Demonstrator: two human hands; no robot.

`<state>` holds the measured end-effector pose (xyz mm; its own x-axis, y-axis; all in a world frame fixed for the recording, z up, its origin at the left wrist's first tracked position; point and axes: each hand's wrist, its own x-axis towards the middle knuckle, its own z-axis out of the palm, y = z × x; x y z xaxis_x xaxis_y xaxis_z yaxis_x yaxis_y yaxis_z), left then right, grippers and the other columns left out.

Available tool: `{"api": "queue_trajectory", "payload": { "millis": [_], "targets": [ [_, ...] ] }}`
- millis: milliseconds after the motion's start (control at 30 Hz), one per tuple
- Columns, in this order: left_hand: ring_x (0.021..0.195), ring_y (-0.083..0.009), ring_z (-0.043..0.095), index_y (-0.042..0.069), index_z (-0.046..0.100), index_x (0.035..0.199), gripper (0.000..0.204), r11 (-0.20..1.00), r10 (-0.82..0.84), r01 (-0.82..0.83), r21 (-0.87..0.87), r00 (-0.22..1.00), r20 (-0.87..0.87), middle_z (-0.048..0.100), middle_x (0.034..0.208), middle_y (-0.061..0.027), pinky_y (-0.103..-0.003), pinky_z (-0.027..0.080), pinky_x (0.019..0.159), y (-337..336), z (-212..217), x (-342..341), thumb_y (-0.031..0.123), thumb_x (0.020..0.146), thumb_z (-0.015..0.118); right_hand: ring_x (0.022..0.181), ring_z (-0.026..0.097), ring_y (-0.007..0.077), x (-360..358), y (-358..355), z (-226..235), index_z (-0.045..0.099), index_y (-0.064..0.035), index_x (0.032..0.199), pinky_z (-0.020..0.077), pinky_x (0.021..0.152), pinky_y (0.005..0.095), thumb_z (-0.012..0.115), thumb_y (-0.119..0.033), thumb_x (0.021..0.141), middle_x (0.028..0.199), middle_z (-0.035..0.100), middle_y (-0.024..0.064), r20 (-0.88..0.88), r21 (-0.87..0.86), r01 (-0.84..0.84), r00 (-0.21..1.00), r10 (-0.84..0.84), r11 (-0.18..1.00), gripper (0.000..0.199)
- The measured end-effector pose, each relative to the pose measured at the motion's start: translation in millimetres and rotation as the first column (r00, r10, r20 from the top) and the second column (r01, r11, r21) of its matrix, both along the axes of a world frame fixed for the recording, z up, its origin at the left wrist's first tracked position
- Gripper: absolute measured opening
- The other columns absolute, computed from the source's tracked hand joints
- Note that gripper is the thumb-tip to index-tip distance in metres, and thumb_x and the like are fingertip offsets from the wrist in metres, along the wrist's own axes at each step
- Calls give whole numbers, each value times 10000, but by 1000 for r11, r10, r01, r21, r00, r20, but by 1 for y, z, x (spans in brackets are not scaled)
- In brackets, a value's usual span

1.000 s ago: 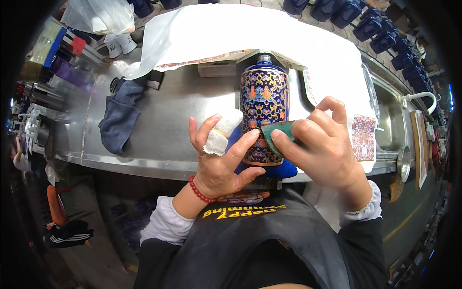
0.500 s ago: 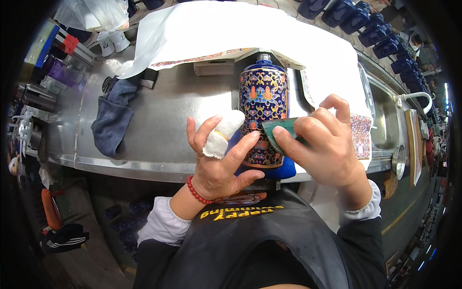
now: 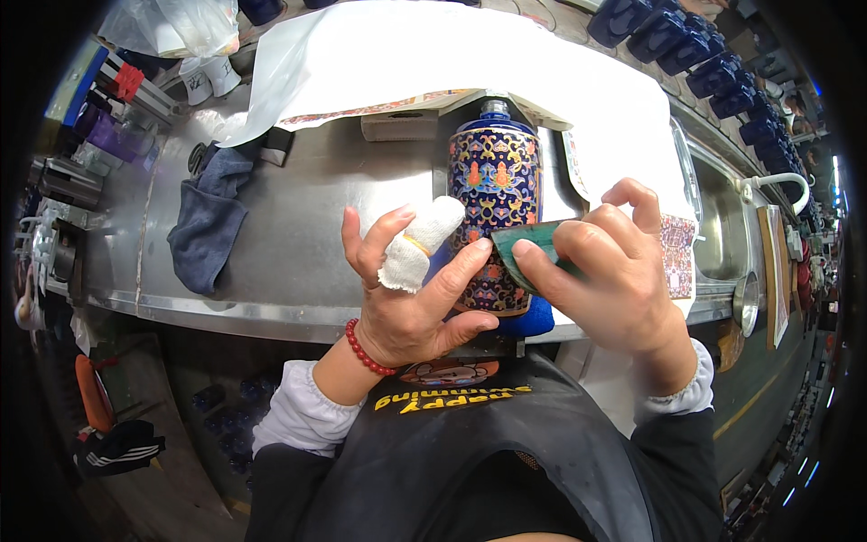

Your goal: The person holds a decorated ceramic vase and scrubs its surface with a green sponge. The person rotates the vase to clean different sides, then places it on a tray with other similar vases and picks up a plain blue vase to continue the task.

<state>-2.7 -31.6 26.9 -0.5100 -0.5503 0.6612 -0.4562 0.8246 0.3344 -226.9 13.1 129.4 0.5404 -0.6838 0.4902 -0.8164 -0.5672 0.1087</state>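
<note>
A dark blue bottle (image 3: 494,176) with a gold, red and blue floral pattern lies on its side, its neck pointing away from me. Under its near end shows a bright blue cloth or pad (image 3: 528,318). My left hand (image 3: 411,280) is spread, its index fingertip touching the bottle's pattern; a white cloth wrap (image 3: 421,248) covers one finger. In my right hand (image 3: 610,271) a green, flat-edged scraper (image 3: 533,246) is pinched between thumb and fingers. The scraper's corner rests on or just over the pattern, close beside my left fingertip.
Large white sheets (image 3: 452,59) cover the far side of the metal bench (image 3: 307,217). A blue-grey towel (image 3: 212,221) lies at left. On the right are a sink (image 3: 722,226) and a patterned sheet (image 3: 677,248). Several dark blue bottles (image 3: 655,41) stand at far right.
My left hand has shifted slightly left and its wrapped finger lies a little higher. The right hand and scraper stay almost in place; the bottle has not visibly moved.
</note>
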Motion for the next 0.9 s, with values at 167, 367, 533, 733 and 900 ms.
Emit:
{"api": "queue_trajectory", "payload": {
  "millis": [167,367,533,733,900],
  "targets": [
    [1333,-324,362,193,745,1192,635,1000,-12,13,12,1000,-26,602,1311,-137,-576,29,1221,0,-2,1,715,925,501,678,518,139,-1,0,7,728,-144,938,392,836,425,745,-146,703,802,500,-28,-37,17,-23,999,23,1000,236],
    [1334,-323,362,191,743,1197,644,1000,-19,20,19,1000,-11,609,1306,-131,-576,48,1216,-2,-1,1,720,921,502,676,501,141,0,-1,5,751,-169,915,391,832,429,772,-141,670,783,476,-28,-25,2,-15,1000,15,1000,248],
    [1293,-367,412,148,735,1112,375,991,-35,52,126,990,-136,617,1274,-171,-542,129,1194,-9,7,-2,464,931,643,653,498,166,1,-2,11,752,-104,915,426,713,375,802,-106,672,750,496,0,111,68,6,994,-13,998,249],
    [1234,-428,458,72,657,873,77,952,-54,126,280,966,-251,606,1219,-253,-521,264,1098,-27,25,-18,105,804,673,838,669,198,7,6,13,649,22,1154,524,755,311,674,0,848,930,680,120,542,512,36,762,-355,858,308],
    [1224,-438,443,75,634,822,129,973,-67,97,210,987,-148,598,1223,-250,-543,252,1081,-39,36,-24,113,723,707,897,686,209,14,7,-1,635,20,1199,531,833,309,633,5,868,990,696,127,595,538,64,678,-432,841,331]
  ]
}}
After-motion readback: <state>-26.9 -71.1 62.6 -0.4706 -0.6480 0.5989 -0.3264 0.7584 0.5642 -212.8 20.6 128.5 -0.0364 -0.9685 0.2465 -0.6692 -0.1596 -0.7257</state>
